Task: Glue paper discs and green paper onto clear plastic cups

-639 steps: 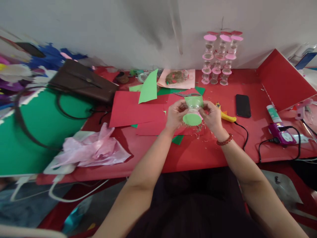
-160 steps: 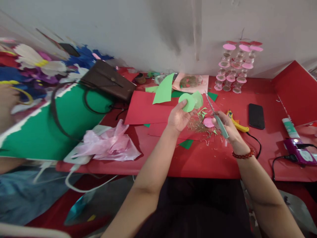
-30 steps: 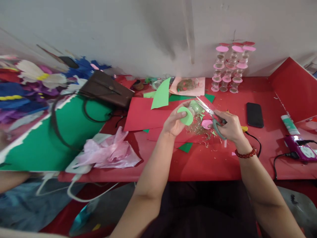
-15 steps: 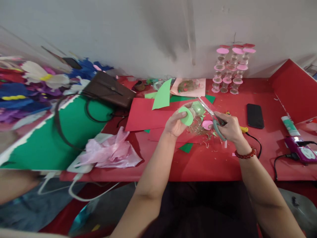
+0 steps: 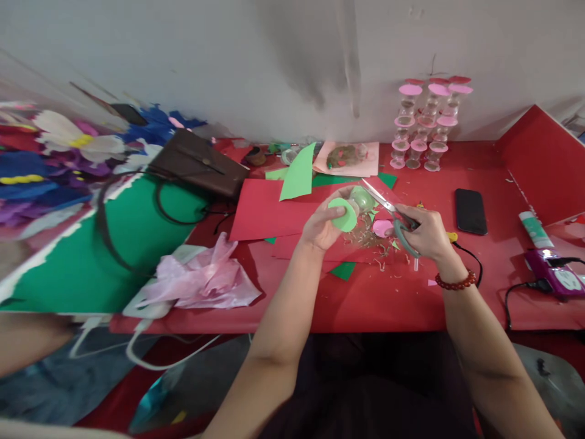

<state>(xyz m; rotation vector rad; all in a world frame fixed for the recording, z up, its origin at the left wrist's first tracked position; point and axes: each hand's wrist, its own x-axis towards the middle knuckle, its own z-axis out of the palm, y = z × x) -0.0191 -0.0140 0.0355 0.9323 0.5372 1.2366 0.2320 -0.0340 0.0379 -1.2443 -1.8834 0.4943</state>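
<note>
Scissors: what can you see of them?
The scissors have shiny, metal-looking blades and grey-green handles with dark parts. The right hand grips the handles; the blades point forward and left, beside the clear cups in the left hand. Whether the blades touch them, or are fully closed, I cannot tell.

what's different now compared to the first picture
The right hand let go of the green-ended clear piece and took hold of the scissors, lifted from the papers; the left hand holds the piece alone. Green scraps have appeared on the worktop. The phone, brown bag and pink plastic bag stayed put.
</note>
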